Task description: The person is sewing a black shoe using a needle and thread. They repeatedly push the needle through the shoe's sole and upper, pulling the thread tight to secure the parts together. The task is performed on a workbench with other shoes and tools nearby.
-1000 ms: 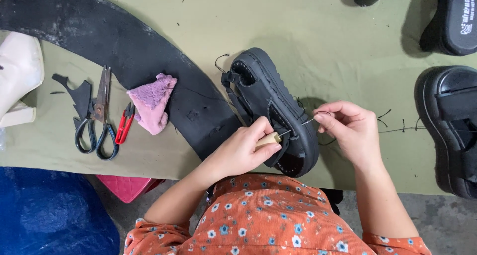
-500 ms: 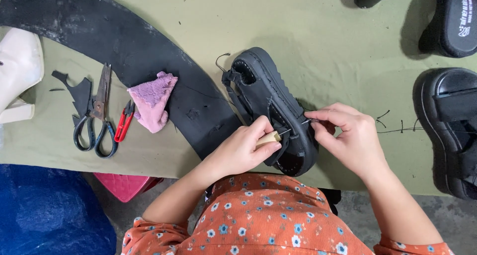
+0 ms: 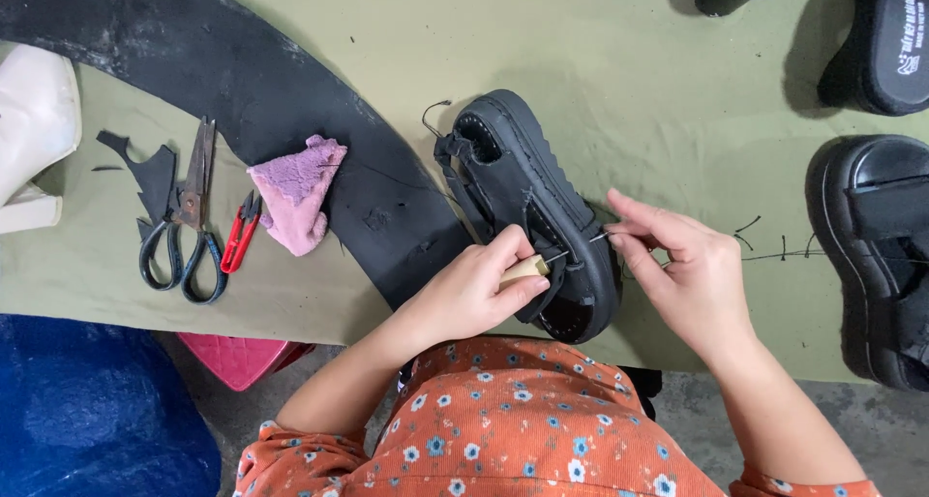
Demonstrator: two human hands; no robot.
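On sandal (image 3: 542, 202): left hand (image 3: 474, 289) clamps awl (image 3: 527, 268), tip hidden; right hand (image 3: 692, 265) pinches thread (image 3: 600, 236).

Black platform sandal (image 3: 530, 202) lies on olive table (image 3: 600, 61), near front edge, toe toward person. Left hand (image 3: 474, 294) grips wooden-handled awl (image 3: 527, 268), metal tip pushed into sandal side. Right hand (image 3: 682, 265) pinches thread (image 3: 774, 255) at awl tip; thread trails toward right edge. Curved black rubber sheet (image 3: 242, 81) runs from back left corner to front edge. Pink cloth (image 3: 295, 202) rests on sheet. Scissors (image 3: 184, 216) and red snips (image 3: 240, 234) lie side by side left of cloth. Second black sandal (image 3: 871, 255) at right edge.
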